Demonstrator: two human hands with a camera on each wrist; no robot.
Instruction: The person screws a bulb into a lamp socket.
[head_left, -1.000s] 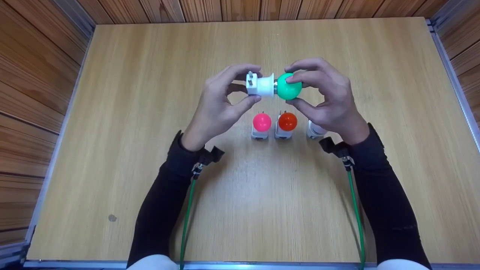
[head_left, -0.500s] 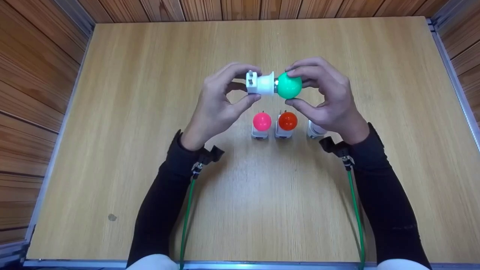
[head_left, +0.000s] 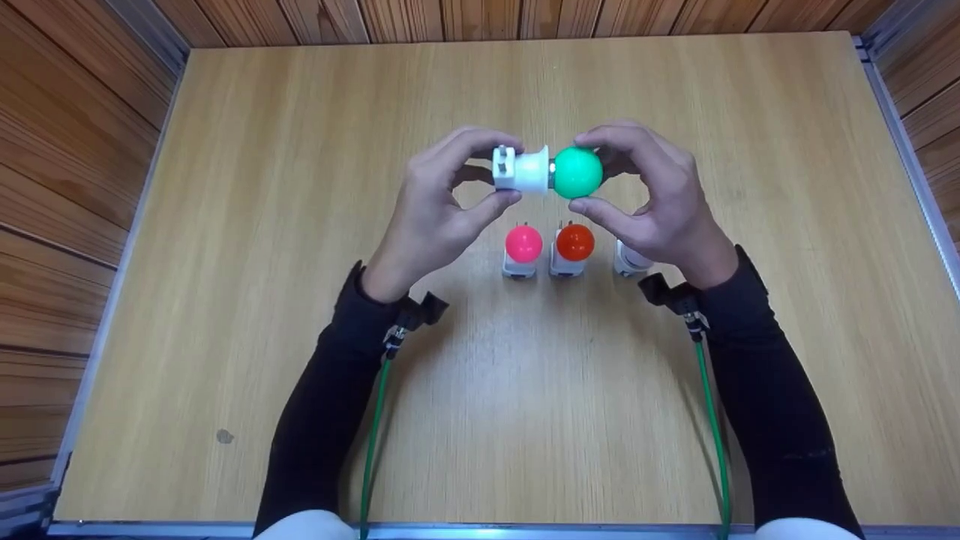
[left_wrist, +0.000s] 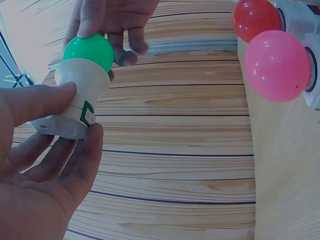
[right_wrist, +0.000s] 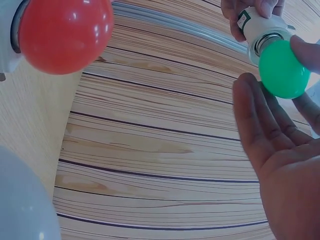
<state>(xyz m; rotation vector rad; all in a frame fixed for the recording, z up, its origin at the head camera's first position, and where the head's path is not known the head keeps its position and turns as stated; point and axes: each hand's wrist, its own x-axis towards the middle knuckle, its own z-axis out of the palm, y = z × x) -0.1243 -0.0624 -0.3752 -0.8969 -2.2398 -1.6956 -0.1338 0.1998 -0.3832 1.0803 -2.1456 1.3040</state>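
In the head view my left hand [head_left: 435,217] grips a white lamp socket [head_left: 529,172] with plug pins, held sideways above the table. The thumb is below it and the fingers above and behind. My right hand [head_left: 664,199] pinches a round green light bulb [head_left: 577,172] between thumb and forefinger. The bulb's base points into the socket's mouth, and a strip of its metal still shows. A green label [left_wrist: 87,114] sits on the socket in the left wrist view. Seen from the right wrist, the other right fingers [right_wrist: 247,107] extend beside the bulb.
On the table [head_left: 480,420], nearer me, stand a pink bulb [head_left: 523,244] and an orange-red bulb [head_left: 575,242] in white sockets. A white bulb [head_left: 632,259] stands to their right, partly behind the right hand. Wood-panelled walls [head_left: 480,19] surround the table. Green cables [head_left: 375,442] trail from the wrists.
My right fingers have shifted round the green bulb, with the forefinger moving from its front to its upper edge. The left hand and socket stay nearly still.
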